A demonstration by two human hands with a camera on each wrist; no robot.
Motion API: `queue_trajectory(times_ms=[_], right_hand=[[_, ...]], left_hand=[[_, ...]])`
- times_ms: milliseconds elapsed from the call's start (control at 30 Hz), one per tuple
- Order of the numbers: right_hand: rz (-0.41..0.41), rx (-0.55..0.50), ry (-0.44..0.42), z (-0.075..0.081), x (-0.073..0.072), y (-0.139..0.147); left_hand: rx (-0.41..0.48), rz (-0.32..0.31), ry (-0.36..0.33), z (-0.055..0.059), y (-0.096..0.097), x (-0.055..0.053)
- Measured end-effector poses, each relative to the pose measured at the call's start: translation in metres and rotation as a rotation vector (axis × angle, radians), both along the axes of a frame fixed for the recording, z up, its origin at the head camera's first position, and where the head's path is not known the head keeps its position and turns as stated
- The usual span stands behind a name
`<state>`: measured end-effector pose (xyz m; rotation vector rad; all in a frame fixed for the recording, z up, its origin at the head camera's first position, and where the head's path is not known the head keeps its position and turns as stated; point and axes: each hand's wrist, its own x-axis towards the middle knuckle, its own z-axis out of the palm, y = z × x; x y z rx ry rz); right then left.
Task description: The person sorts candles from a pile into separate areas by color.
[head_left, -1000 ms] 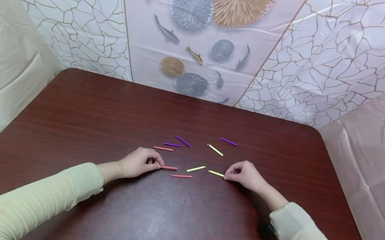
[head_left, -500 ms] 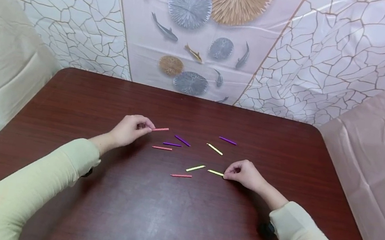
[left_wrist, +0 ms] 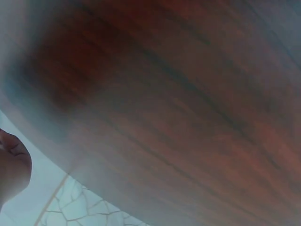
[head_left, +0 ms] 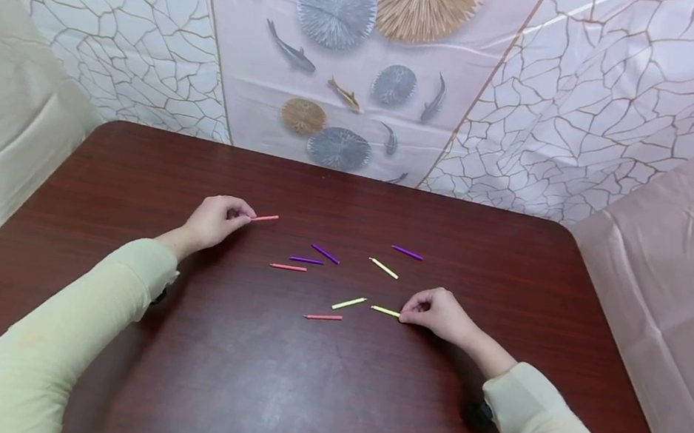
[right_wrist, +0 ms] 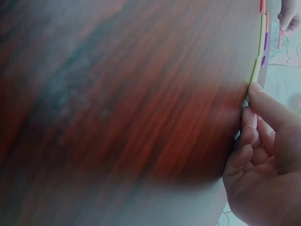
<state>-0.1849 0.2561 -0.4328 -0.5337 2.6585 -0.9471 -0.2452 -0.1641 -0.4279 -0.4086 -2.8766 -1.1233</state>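
My left hand [head_left: 212,219] pinches one end of a thin red candle [head_left: 265,218], which points right, at the back left of the candle group. In the left wrist view only a dark edge of the hand [left_wrist: 14,165] shows; the candle is out of sight there. My right hand [head_left: 438,314] holds the right end of a yellow candle [head_left: 384,310] between thumb and fingers, low at the table. In the right wrist view the thumb [right_wrist: 265,101] lies on that candle [right_wrist: 254,73].
Between the hands lie two red candles [head_left: 288,267] [head_left: 323,317], two yellow ones [head_left: 349,303] [head_left: 383,268] and two purple ones [head_left: 307,261] [head_left: 325,253]. Another purple candle [head_left: 407,252] lies farther back right. The dark brown table [head_left: 266,399] meets patterned cloth [head_left: 351,97] behind.
My left hand has lifted the red candle from the front of the group and carried it back and to the left. My right hand keeps its place on the yellow candle.
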Motion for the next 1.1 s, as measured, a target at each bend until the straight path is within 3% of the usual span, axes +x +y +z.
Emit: queue_trajectory(times_ms=[167, 433, 733, 900, 1100], right_hand=[[0.007, -0.001, 0.006, 0.001, -0.001, -0.003], [0.006, 0.006, 0.006, 0.001, -0.001, -0.004], [0.006, 0.006, -0.002, 0.003, 0.000, -0.005], [0.000, 0.012, 0.001, 0.001, -0.001, -0.003], [-0.008, 0.010, -0.007, 0.000, 0.000, -0.001]], left_hand=[[-0.037, 0.045, -0.038, -0.004, -0.011, 0.003], [-0.052, 0.049, -0.069, -0.010, -0.016, 0.007], [0.027, 0.059, 0.000, -0.005, -0.015, 0.007], [0.132, 0.041, 0.024, 0.010, 0.003, 0.012], [0.234, -0.064, -0.008, 0.021, 0.039, 0.031]])
